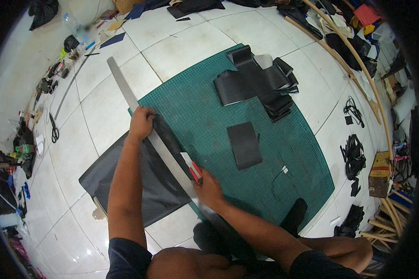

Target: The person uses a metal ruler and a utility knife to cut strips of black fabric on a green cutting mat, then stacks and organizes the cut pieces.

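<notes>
Glossy white floor tiles [102, 111] are reflecting soft overhead light. Clutter is lining the left edge, including scissors [54, 129]. Bamboo poles [354, 56] are curving along the right, beside a small wooden box [380, 174].

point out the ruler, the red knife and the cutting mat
ruler [125, 88], head view, bare upper stretch of the metal strip
red knife [195, 172], head view, red handle by the right hand
cutting mat [195, 107], head view, bare green surface

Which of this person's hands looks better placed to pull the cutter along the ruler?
Probably the right hand: it already grips the red cutter against the metal ruler, while the left hand presses that ruler down.
</notes>
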`<state>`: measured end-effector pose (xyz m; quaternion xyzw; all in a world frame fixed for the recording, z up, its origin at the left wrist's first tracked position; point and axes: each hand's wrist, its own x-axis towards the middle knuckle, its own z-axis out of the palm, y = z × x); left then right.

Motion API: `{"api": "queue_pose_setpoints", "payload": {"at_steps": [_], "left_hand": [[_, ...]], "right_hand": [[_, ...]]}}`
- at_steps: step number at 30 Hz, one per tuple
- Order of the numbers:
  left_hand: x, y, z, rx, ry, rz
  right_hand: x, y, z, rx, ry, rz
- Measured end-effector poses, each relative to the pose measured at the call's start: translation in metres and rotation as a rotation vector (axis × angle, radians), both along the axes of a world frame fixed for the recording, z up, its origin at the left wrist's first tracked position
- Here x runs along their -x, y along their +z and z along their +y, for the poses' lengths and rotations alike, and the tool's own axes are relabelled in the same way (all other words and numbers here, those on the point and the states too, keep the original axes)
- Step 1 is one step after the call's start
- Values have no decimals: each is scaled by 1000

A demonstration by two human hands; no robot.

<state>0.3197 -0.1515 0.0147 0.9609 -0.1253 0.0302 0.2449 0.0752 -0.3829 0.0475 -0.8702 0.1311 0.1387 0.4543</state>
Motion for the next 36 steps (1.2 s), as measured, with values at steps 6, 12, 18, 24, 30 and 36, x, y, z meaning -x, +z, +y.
{"api": "queue_pose_setpoints", "payload": {"at_steps": [6,12,18,24,30,36], "left_hand": [[-1,-9,7,105,42,25],[-10,-7,-29,133,8,-63],[-34,-9,-72,174,22,-62],[-33,2,-94,203,-4,-109],[34,-6,-66,87,110,-197],[66,-28,-42,-171,93,-58]], "right_hand": [[7,-12,-10,120,99,131],[-2,-11,-46,104,4,87],[-22,-19,-92,126,-50,88],[-30,-14,-104,181,-88,-25],[0,-10,-114,257,-35,-464],[83,18,-94,178,193,89]]}}
